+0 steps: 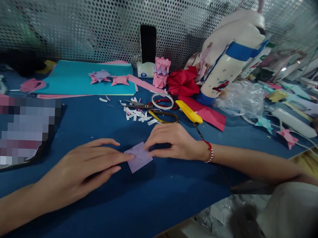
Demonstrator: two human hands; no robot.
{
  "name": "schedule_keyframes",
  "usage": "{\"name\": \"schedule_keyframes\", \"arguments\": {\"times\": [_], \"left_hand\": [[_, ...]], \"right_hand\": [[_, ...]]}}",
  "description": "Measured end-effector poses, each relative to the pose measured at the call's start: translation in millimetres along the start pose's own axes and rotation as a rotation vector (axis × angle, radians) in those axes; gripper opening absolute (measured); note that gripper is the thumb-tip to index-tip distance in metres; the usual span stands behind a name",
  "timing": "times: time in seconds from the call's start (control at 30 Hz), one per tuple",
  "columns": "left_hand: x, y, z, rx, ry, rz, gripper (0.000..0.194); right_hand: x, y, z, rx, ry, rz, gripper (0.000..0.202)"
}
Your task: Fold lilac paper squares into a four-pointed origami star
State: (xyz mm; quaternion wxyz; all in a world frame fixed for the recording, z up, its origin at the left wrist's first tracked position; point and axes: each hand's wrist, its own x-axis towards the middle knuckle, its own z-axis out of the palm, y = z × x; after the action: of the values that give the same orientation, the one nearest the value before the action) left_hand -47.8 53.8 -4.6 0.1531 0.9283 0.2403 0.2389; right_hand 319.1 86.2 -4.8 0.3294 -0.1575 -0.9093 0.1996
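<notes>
A small square of purple paper [139,163] lies on the blue tabletop [155,199] between my two hands. My left hand [83,168] is spread, its index fingertip resting on the left part of the paper and the other fingers apart. From the far right side, my right hand [171,140] pinches the paper's edge between thumb and fingers. Just beyond it are scissors [163,116] with yellow-and-red handles, white paper scraps [135,113], a white ring [162,94] and a yellow utility knife [188,112].
Teal paper sheets [78,80] carry folded paper pieces [100,76]. A phone [148,45] stands against the perforated metal panel [100,21]. A red folded flower [183,81], a white-and-blue bottle [225,71] and a plastic bag [244,100] sit right of it. A tablet-like object [23,134] lies left.
</notes>
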Motion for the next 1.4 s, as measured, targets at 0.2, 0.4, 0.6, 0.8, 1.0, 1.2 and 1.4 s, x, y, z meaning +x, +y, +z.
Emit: {"name": "schedule_keyframes", "arguments": {"times": [0.2, 0.4, 0.6, 0.8, 1.0, 1.2, 1.4], "left_hand": [[10, -2, 11.5, 0.031, 0.057, 0.095, 0.044], [17, -3, 20.8, 0.026, 0.078, 0.069, 0.029], [22, 0, 20.6, 0.042, 0.119, 0.066, 0.030], [28, 6, 17.7, 0.077, 0.192, 0.016, 0.022], [32, 6, 11.2, 0.102, 0.230, -0.105, 0.026], [30, 2, 11.9, 0.137, 0.216, -0.103, 0.024], [30, -3, 14.0, 0.207, 0.190, -0.051, 0.024]], "right_hand": [[3, -9, 8, -0.047, -0.199, 0.100, 0.039], [1, -13, 10, 0.008, -0.223, 0.081, 0.021], [0, -18, 9, -0.011, -0.138, -0.067, 0.019], [-1, -22, 7, -0.196, -0.093, -0.186, 0.018], [4, -26, 2, -0.365, -0.068, -0.336, 0.033], [6, -27, 1, -0.378, -0.067, -0.426, 0.031], [5, -28, 4, -0.381, -0.082, -0.471, 0.030]]}}
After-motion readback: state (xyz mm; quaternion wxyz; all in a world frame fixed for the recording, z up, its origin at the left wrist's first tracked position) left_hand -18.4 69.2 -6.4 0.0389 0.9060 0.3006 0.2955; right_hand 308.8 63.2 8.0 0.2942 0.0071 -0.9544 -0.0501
